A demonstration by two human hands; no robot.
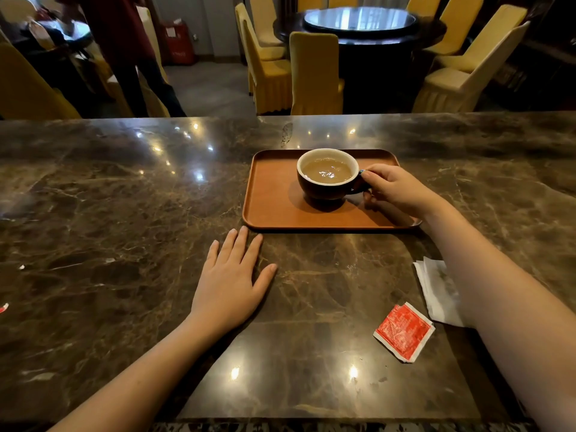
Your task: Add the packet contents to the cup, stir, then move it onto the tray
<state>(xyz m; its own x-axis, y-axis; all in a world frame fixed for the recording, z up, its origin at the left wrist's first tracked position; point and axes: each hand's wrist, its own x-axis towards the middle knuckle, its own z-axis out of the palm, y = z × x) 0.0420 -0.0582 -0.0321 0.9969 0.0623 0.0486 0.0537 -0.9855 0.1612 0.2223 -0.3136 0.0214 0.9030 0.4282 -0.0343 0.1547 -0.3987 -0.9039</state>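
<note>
A dark cup (324, 188) with a white inside holds light brown liquid and stands on the brown tray (271, 198), toward its far middle. My right hand (396, 188) reaches over the tray's right side and its fingers are closed on the cup's handle. My left hand (232, 275) lies flat on the marble counter just in front of the tray's near left corner, fingers spread, holding nothing. A red packet (403, 332), torn and flattened, lies on the counter to the right, near my right forearm.
A white napkin (436, 291) lies partly under my right forearm. Small red scraps (3, 307) sit at the counter's left edge. Beyond the counter are yellow-covered chairs (314, 73), a round dark table (358, 26) and a standing person (124, 51) at the back left.
</note>
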